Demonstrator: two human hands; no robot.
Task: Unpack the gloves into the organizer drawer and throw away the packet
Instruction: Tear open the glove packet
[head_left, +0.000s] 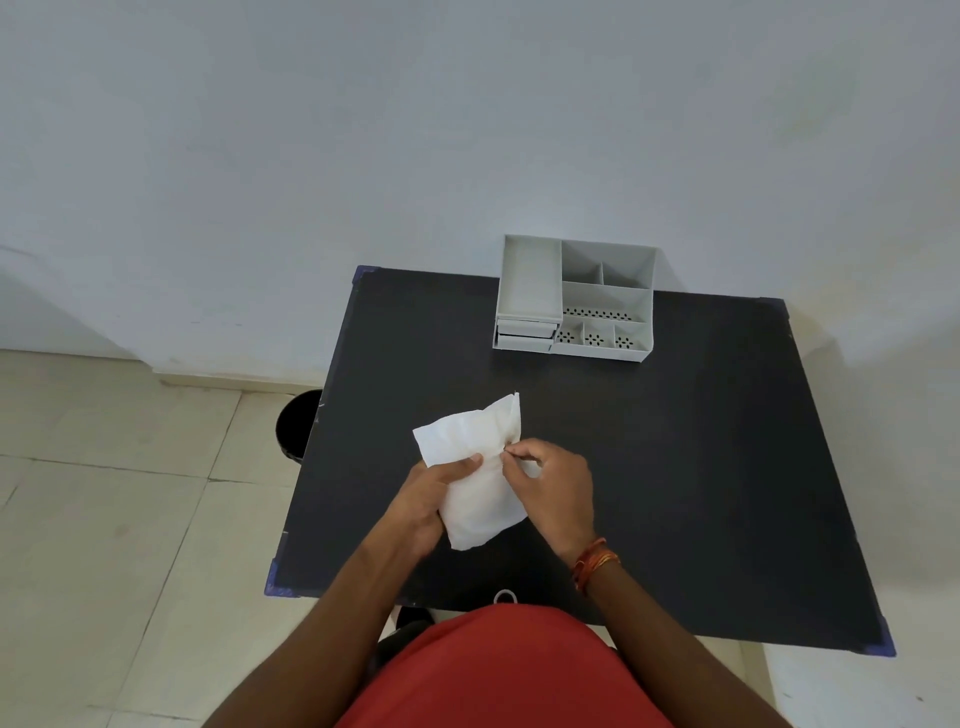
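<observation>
A white crinkled packet (475, 467) is held above the black table (675, 467), near its front left part. My left hand (423, 499) grips the packet's left side from below. My right hand (553, 480) pinches the packet's right edge with thumb and fingertips. No gloves show outside the packet. The grey organizer (574, 299) stands at the table's far edge, with two small drawers (525, 335) shut at its lower left and open compartments on top.
A black bin (298, 423) stands on the tiled floor, just left of the table and partly hidden by its edge. A pale wall rises behind the table. A small ring (505, 596) lies at the table's near edge.
</observation>
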